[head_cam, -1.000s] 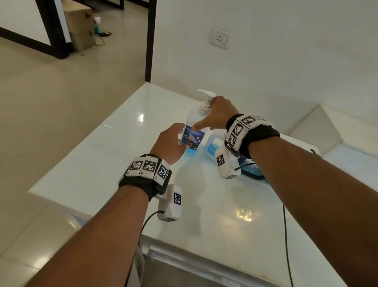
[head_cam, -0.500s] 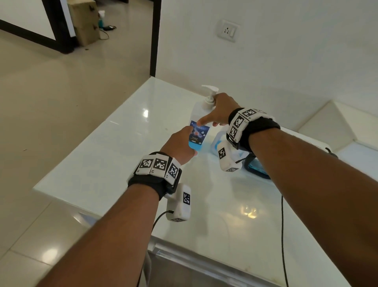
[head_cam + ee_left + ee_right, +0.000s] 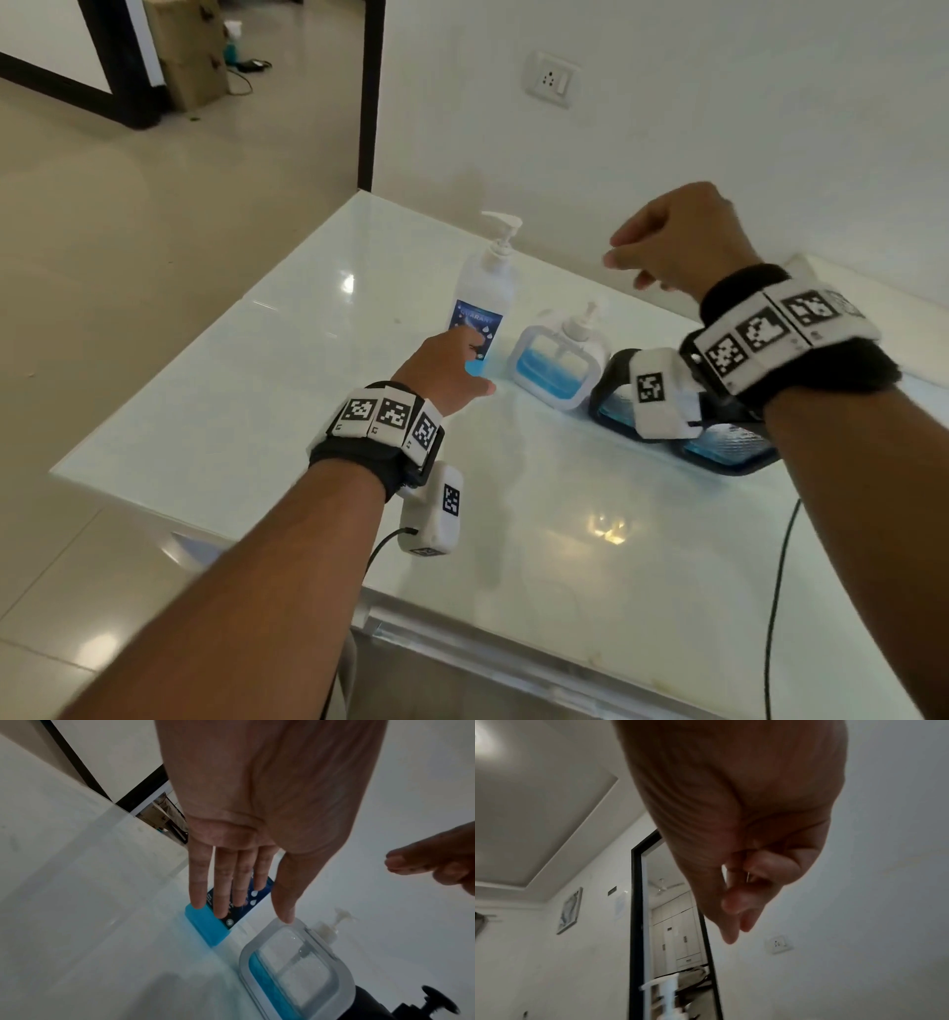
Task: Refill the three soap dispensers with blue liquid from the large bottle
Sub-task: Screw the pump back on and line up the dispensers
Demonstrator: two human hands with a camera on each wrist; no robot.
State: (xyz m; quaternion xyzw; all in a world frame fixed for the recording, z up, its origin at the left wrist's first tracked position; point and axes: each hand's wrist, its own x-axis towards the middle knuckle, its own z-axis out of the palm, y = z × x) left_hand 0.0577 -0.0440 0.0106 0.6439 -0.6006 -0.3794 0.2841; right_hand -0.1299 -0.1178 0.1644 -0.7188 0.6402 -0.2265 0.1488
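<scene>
White countertop [image 3: 539, 539] carries everything. Left hand [image 3: 444, 367], fingers straight, touches the upright bottle [image 3: 482, 303]; right hand [image 3: 678, 239] hangs loosely curled, empty. Beside it, the dispenser [image 3: 557, 360] shows blue liquid with its pump fitted. Refilling appears nearly complete.

Tabletop [image 3: 257, 411] glossy white, glass-like, mirrors lights. Large bottle [image 3: 485, 288] clear smooth plastic, glossy printed paper-like label, white plastic pump. White-framed dispenser [image 3: 557, 360] translucent plastic with clear window. Wristbands [image 3: 359, 452] black matt cloth. Floor [image 3: 128, 231] polished tile.
</scene>
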